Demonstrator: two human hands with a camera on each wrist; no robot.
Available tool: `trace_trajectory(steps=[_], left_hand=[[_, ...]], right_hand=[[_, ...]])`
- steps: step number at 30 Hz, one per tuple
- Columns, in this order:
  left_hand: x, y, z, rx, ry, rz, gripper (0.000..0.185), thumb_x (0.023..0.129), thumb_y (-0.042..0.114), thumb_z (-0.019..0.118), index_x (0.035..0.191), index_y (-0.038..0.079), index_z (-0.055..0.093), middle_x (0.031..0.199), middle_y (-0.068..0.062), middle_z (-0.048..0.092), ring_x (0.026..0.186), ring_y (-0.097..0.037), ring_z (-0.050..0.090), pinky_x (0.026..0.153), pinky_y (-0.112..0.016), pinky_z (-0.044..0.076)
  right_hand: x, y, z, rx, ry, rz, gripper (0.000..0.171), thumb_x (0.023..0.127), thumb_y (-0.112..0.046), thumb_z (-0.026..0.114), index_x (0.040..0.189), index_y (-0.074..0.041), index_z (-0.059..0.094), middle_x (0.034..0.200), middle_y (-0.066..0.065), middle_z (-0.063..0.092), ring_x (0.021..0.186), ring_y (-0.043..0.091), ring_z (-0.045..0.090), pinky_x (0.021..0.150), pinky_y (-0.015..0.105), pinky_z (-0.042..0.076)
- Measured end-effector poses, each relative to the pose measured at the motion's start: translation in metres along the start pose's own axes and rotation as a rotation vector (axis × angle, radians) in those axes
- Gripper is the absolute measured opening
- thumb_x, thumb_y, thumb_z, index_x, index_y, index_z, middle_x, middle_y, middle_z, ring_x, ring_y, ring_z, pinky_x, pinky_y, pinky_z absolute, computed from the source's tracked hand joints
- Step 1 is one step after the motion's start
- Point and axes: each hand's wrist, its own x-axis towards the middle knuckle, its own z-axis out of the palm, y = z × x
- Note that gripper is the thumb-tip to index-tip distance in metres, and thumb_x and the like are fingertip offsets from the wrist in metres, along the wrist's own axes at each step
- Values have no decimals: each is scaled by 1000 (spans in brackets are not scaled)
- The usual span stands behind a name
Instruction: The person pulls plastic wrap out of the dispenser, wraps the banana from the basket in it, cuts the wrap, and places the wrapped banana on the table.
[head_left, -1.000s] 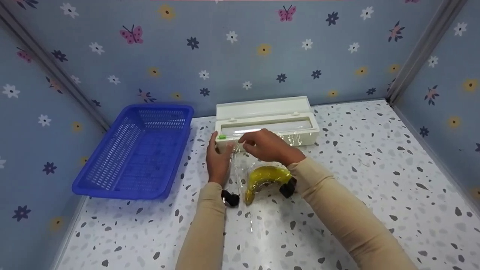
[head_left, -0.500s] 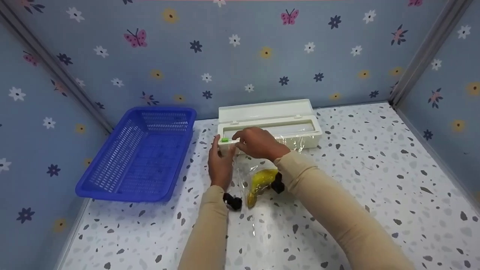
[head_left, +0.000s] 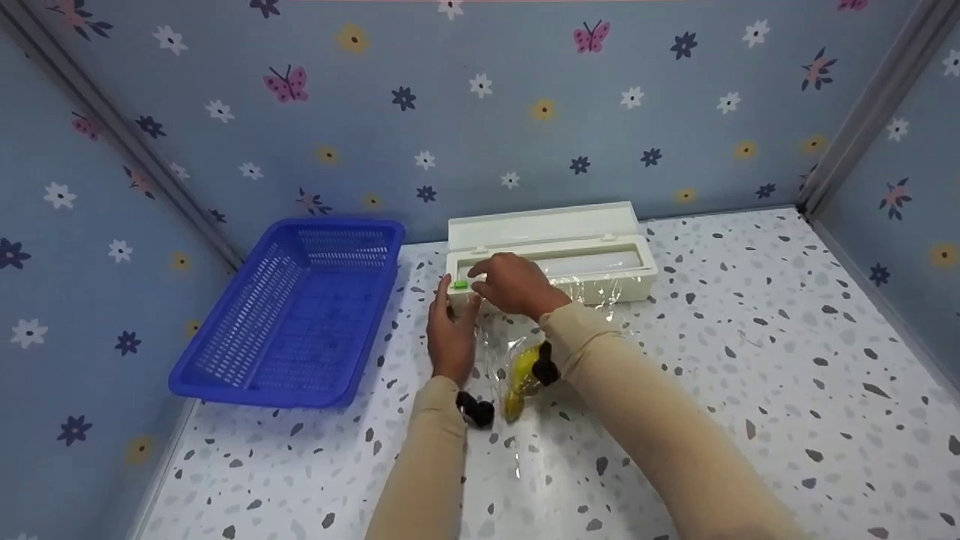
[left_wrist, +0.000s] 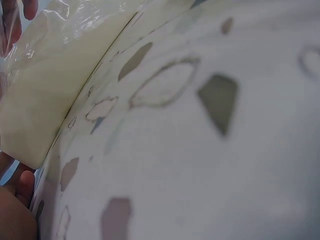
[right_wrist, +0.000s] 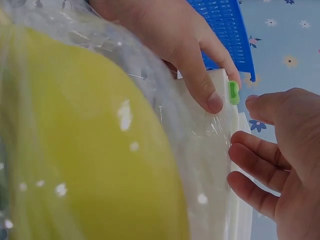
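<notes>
Banana (head_left: 526,365) was found in front of the dispenser box (head_left: 570,246), overlaid by glossy, creased clear film (right_wrist: 155,90). Film was judged drawn but unsevered; enclosure was judged unfinished. The smooth, white, oblong box was gripped at its left end by the left hand (head_left: 451,341). Nothing was held by the right hand (head_left: 517,285), fingers loosely bent.

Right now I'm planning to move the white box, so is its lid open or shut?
Open: the head view shows the lid raised at the back of the white box, its inside showing.
</notes>
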Motion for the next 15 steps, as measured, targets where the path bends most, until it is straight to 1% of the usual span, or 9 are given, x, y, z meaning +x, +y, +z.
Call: trace_trajectory(steps=[3, 6, 9, 11, 14, 15], left_hand=[[-1, 0, 1, 21, 4, 8, 74, 91, 62, 62, 155, 41, 33, 151, 4, 43, 134, -18, 45, 106, -41, 40], [-1, -1, 2, 43, 3, 15, 72, 93, 60, 60, 156, 38, 32, 145, 4, 48, 127, -18, 49, 103, -41, 42], [-1, -2, 2, 64, 0, 24, 71, 95, 59, 58, 156, 38, 32, 136, 4, 51, 119, -16, 52, 98, -40, 44], [0, -2, 2, 79, 1, 34, 70, 95, 60, 57, 156, 38, 32, 133, 4, 52, 116, -16, 53, 97, -40, 45], [1, -2, 1, 87, 7, 41, 71, 94, 62, 57, 156, 39, 32, 137, 5, 50, 121, -16, 51, 101, -40, 43], [2, -2, 1, 89, 11, 38, 70, 93, 63, 57, 155, 41, 32, 137, 5, 51, 121, -16, 51, 101, -40, 43]], right_hand=[[1, 1, 3, -22, 13, -1, 27, 99, -25, 63, 121, -13, 74, 115, 5, 73, 103, 25, 67, 88, 41, 53], [2, -1, 7, -61, 20, -2, 23, 99, -26, 65, 115, -16, 77, 114, 2, 73, 106, 24, 65, 88, 42, 53], [4, -2, 10, -116, 37, 2, 19, 98, -27, 67, 108, -18, 80, 104, 2, 73, 97, 23, 65, 80, 42, 55], [6, -3, 12, -152, 52, 5, 18, 97, -27, 67, 106, -19, 80, 98, 3, 72, 91, 22, 65, 74, 42, 55], [8, -4, 13, -185, 66, 8, 16, 96, -25, 68, 103, -19, 81, 94, 4, 71, 85, 22, 63, 68, 41, 55], [9, -5, 13, -188, 69, 9, 16, 95, -24, 68, 103, -19, 80, 94, 5, 70, 85, 23, 64, 67, 41, 55]])
